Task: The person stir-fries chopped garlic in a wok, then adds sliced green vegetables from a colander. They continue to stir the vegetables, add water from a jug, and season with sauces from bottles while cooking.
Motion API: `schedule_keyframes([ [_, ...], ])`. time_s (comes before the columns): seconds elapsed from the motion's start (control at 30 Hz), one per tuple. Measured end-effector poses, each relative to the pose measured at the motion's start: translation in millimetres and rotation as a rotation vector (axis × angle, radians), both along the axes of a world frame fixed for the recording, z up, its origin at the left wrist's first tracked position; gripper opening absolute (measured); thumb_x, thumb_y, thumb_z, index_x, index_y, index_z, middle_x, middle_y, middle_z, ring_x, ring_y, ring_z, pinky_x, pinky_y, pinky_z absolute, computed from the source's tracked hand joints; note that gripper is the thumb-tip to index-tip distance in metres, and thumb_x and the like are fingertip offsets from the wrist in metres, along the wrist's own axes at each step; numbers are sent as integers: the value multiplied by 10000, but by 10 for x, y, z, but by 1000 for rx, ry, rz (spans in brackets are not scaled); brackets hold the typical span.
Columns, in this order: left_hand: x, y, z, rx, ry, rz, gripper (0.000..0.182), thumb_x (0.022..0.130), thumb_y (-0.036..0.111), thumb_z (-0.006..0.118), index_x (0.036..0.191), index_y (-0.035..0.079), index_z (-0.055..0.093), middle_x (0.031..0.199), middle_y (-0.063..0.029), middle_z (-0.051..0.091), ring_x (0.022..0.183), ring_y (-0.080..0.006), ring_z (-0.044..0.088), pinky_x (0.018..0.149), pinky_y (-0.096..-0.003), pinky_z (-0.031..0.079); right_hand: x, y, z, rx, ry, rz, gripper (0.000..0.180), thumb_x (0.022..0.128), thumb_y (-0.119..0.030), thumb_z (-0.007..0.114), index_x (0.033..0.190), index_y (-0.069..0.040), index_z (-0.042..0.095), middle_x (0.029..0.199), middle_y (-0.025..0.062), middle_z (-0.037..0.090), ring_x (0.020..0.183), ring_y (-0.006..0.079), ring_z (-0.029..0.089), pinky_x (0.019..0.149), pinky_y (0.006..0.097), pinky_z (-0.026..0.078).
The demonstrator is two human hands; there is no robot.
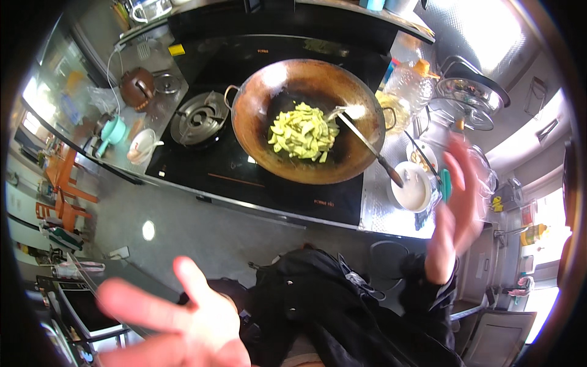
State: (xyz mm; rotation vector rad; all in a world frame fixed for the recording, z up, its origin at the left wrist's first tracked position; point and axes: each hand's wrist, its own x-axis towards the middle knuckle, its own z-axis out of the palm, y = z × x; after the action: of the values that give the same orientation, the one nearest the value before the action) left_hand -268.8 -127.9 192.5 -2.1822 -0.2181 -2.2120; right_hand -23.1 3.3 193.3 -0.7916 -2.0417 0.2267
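My left hand [188, 316] is raised at the lower left, empty, with its fingers spread and blurred by closeness. On the right, my right hand [458, 202] hovers by the counter, motion-blurred, fingers apart, with nothing visible in it. Nearest to it is a white bowl [427, 202] holding something pale. A large two-handled wok [254, 133] sits on the black glass cooktop [220, 165]. Sliced pale-green vegetables [305, 133] are heaped at its bottom. A metal wok utensil [362, 133] leans across the wok's rim, its dark handle end over the bowl; its head is partly behind the vegetables.
A bare gas burner [200, 118] is left of the wok. A brown pot [137, 87], turquoise pan [113, 130] and white dish [143, 144] occupy the left counter. Rightward are a large plastic oil bottle [410, 87], a small dish of pieces [419, 156] and metal lids [472, 96].
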Motion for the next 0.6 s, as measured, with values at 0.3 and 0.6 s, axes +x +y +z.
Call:
schedule_keyframes([
  [0.3,-519,36,-1045,-775,0,841,579,777,-51,492,1323,-74,302,1308,-286,420,1238,-385,420,1051,-464,314,86,1090,-1576,-156,-1046,-378,655,713,-105,673,1296,-10,389,1099,150,489,1043,318,508,839,430,466],
  [0.6,-1030,390,-1319,-905,-12,777,405,778,-42,512,1180,-76,472,1145,-228,570,1066,-334,560,941,-394,427,-185,1364,-1770,-129,-1029,-433,558,694,-57,626,1199,44,411,935,169,501,919,327,529,761,388,495],
])
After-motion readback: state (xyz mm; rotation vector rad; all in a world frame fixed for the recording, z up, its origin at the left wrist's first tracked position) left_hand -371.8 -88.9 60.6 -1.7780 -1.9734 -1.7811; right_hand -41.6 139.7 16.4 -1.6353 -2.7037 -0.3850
